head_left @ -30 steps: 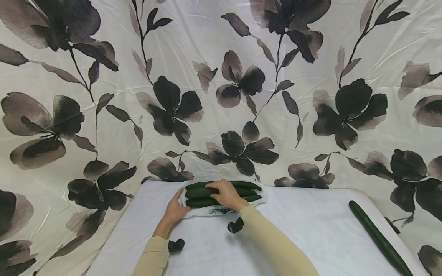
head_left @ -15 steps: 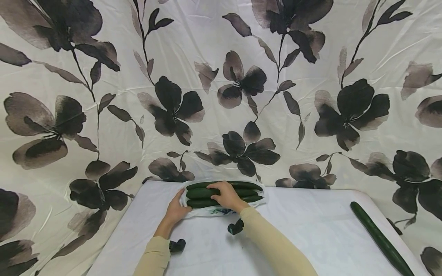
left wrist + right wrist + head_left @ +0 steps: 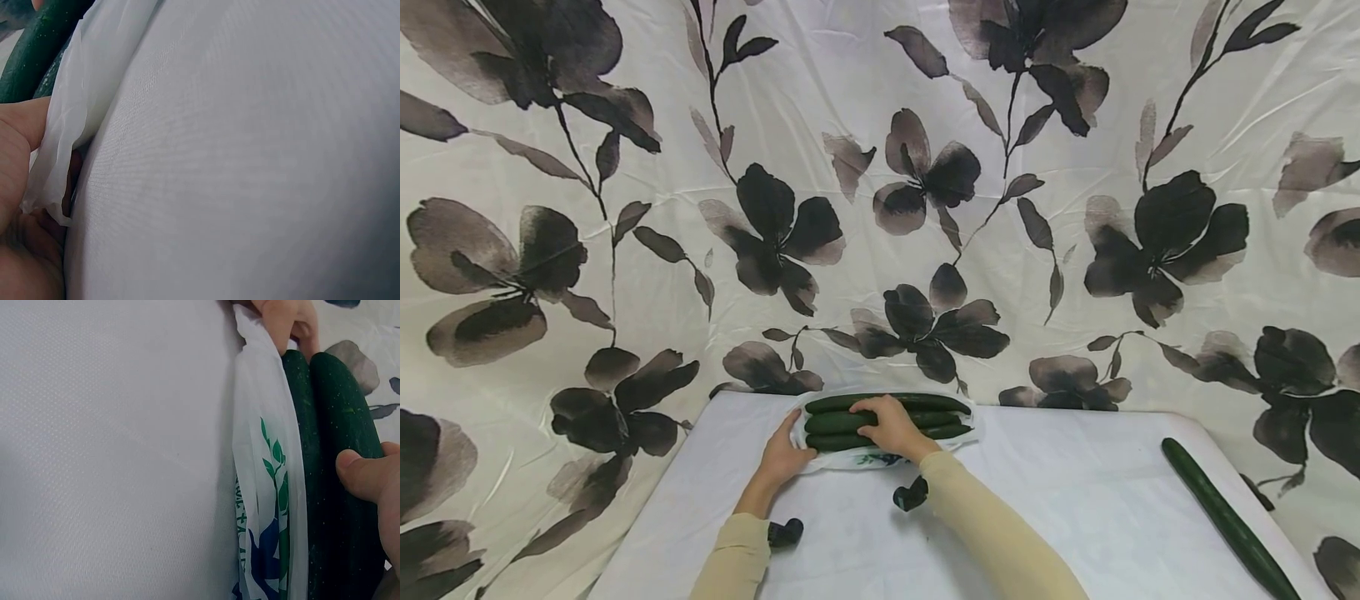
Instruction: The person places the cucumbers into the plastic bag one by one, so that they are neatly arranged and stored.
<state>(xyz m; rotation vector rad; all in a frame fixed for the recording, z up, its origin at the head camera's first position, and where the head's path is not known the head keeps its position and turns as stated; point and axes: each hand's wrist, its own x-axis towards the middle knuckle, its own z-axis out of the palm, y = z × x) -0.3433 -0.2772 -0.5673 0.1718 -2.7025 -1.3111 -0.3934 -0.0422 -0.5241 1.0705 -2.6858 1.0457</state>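
Note:
Several long dark green cucumbers lie side by side in a white plastic bag [image 3: 842,461] at the table's back edge. My left hand [image 3: 781,457] holds the bag's left end; in the left wrist view its thumb lies over the folded plastic [image 3: 75,94], with the other fingers partly hidden beneath. Over the middle of the row, my right hand [image 3: 892,427] grips the middle cucumber [image 3: 830,422]. The right wrist view shows the thumb [image 3: 350,464] against this cucumber's near side, its fingers mostly hidden behind. Green and blue print marks the bag's front.
A single cucumber [image 3: 1225,512] lies slantwise along the right side of the white-covered table [image 3: 1060,475]. Behind the table hangs a floral cloth [image 3: 1037,275]. Black wrist cameras stick out from the left sleeve [image 3: 730,554] and the right sleeve [image 3: 1000,529].

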